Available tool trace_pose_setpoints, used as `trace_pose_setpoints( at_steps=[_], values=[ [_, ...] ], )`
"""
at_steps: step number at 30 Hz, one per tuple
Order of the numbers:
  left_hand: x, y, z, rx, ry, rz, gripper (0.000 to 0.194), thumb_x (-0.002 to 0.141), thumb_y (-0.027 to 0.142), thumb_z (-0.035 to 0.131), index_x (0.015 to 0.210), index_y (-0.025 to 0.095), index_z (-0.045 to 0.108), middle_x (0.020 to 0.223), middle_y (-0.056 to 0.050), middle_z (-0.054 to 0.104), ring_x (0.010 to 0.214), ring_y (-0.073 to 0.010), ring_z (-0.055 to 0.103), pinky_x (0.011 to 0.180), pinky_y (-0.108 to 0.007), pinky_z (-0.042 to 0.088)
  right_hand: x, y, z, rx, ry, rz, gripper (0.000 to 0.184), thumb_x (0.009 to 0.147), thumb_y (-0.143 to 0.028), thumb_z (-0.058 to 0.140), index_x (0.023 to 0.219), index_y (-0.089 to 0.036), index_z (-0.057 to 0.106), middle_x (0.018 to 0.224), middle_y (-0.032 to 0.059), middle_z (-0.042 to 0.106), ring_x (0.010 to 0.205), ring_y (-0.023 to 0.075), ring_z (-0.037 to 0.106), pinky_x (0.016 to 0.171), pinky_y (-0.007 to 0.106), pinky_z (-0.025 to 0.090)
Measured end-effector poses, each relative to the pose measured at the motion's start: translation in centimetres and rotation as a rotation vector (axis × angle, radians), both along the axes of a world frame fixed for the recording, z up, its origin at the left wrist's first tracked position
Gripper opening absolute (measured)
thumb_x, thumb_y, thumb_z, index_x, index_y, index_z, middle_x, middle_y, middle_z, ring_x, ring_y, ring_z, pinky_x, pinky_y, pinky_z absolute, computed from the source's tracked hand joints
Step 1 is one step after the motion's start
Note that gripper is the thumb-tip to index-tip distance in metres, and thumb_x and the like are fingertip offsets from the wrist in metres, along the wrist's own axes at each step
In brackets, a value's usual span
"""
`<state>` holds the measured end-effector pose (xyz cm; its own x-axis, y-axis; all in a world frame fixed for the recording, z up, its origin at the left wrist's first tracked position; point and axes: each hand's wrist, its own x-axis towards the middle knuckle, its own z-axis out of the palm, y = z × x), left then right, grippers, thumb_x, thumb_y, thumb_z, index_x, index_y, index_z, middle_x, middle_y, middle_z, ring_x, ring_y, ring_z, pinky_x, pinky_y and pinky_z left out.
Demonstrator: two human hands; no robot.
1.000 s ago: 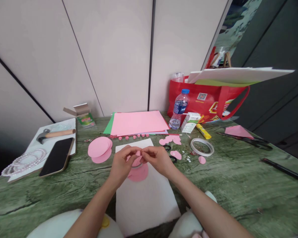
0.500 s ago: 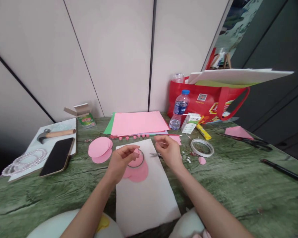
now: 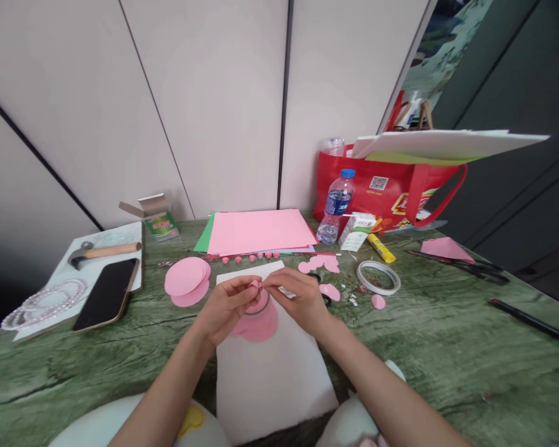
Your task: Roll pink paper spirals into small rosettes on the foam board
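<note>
Between the thumb and fingers of my left hand point(image 3: 228, 304) is a small curled piece of pink paper point(image 3: 256, 285). My right hand point(image 3: 300, 298) is closed in a pinch, its fingertips right at that piece; whatever lies between them is too small to make out. Below the hands, pink paper circles point(image 3: 263, 326) lie on a white sheet point(image 3: 274, 385), with a ring-shaped roll point(image 3: 261, 312) partly hidden on top of them. Scissors with black handles point(image 3: 326, 300) lie partly under my right hand, near pink paper scraps point(image 3: 330, 292).
Left: more pink circles point(image 3: 186, 277), a phone point(image 3: 107, 294), a hammer point(image 3: 107, 250), beads point(image 3: 46, 304) and a small box point(image 3: 161, 225). Behind: pink sheets point(image 3: 261, 231) and small pink rolls point(image 3: 252, 258). Right: a tape roll point(image 3: 379, 277), glue stick point(image 3: 381, 248), bottle point(image 3: 338, 205) and red bag point(image 3: 377, 198).
My right hand has moved left from above the scissors to the pink piece in my left hand, uncovering pink scraps and scissor handles. My left hand has stayed nearly in place.
</note>
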<state>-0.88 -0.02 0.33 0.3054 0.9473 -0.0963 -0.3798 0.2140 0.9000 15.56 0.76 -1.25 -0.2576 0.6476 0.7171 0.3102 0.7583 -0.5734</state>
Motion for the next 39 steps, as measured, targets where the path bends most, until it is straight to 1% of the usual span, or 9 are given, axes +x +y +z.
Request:
trace_pose_setpoints(
  at_steps=[5,9,12,19,23,27,31,34,39],
  values=[
    [0.08,-0.08,0.05,-0.030,-0.004,-0.018,0.018,0.064,0.017,0.071,0.082,0.014,0.068,0.075,-0.004,0.060,0.066,-0.0094,0.052,0.063,-0.023,0.041,-0.06,0.04,-0.24,0.003,-0.083,-0.050,0.013,0.083,-0.017,0.046,0.083,-0.020,0.058,0.080,0.0045,0.060,0.073,0.0136,0.056,0.064,0.025,0.047],
    [0.02,-0.05,-0.12,-0.043,-0.011,-0.024,0.017,0.066,0.017,0.070,0.082,0.014,0.068,0.079,-0.004,0.061,0.068,-0.0090,0.052,0.066,-0.023,0.041,-0.17,-0.04,-0.36,0.024,-0.175,-0.087,0.012,0.084,-0.017,0.045,0.084,-0.020,0.057,0.086,0.0052,0.058,0.079,0.0137,0.056,0.068,0.024,0.046],
    [0.05,-0.01,-0.21,-0.027,-0.004,-0.028,0.017,0.066,0.018,0.070,0.082,0.014,0.068,0.079,-0.004,0.061,0.067,-0.0094,0.052,0.065,-0.023,0.041,-0.17,0.01,-0.49,0.034,-0.200,-0.101,0.012,0.084,-0.018,0.045,0.083,-0.020,0.058,0.087,0.0052,0.057,0.078,0.0132,0.056,0.068,0.023,0.046],
    [0.11,0.03,-0.20,-0.032,0.007,-0.030,0.019,0.064,0.019,0.071,0.082,0.012,0.068,0.081,-0.006,0.061,0.069,-0.0105,0.052,0.066,-0.024,0.042,-0.19,0.15,-0.77,0.043,-0.179,-0.099,0.012,0.084,-0.020,0.046,0.082,-0.020,0.058,0.084,0.0050,0.059,0.076,0.0130,0.056,0.067,0.023,0.046],
    [0.12,0.02,-0.15,-0.043,0.013,-0.038,0.019,0.063,0.018,0.072,0.081,0.012,0.069,0.075,-0.005,0.062,0.064,-0.0094,0.051,0.062,-0.024,0.040,-0.23,0.10,-0.74,0.042,-0.169,-0.096,0.013,0.084,-0.020,0.047,0.081,-0.020,0.059,0.085,0.0056,0.059,0.077,0.0135,0.056,0.066,0.024,0.046],
    [0.02,-0.03,-0.07,-0.041,0.037,-0.062,0.017,0.064,0.017,0.071,0.079,0.011,0.069,0.069,-0.004,0.061,0.063,-0.0091,0.051,0.060,-0.023,0.039,-0.20,0.06,-0.63,-0.030,-0.078,-0.066,0.008,0.082,-0.021,0.051,0.086,-0.020,0.057,0.080,0.0037,0.059,0.073,0.0138,0.056,0.064,0.025,0.047],
    [-0.12,-0.03,-0.07,-0.043,0.049,-0.088,0.018,0.064,0.017,0.071,0.081,0.011,0.069,0.066,-0.003,0.060,0.062,-0.0082,0.050,0.060,-0.022,0.039,-0.19,0.01,-0.39,-0.085,0.027,-0.020,0.004,0.079,-0.022,0.055,0.079,-0.020,0.058,0.077,0.0029,0.057,0.070,0.0132,0.056,0.059,0.024,0.047],
    [-0.15,-0.01,-0.12,-0.043,0.046,-0.077,0.017,0.064,0.017,0.071,0.079,0.012,0.069,0.067,-0.002,0.061,0.062,-0.0079,0.051,0.061,-0.023,0.039,-0.22,-0.05,-0.25,-0.075,0.009,0.001,0.007,0.079,-0.018,0.054,0.077,-0.019,0.060,0.082,0.0045,0.057,0.074,0.0136,0.057,0.060,0.025,0.048],
    [-0.18,-0.05,-0.24,-0.045,0.036,-0.058,0.017,0.063,0.016,0.072,0.079,0.011,0.069,0.069,-0.003,0.062,0.063,-0.0084,0.053,0.062,-0.023,0.041,-0.43,-0.14,-0.41,-0.054,0.003,0.020,0.015,0.079,-0.015,0.052,0.086,-0.021,0.063,0.085,0.0046,0.056,0.078,0.0141,0.057,0.062,0.025,0.049]
  ],
)
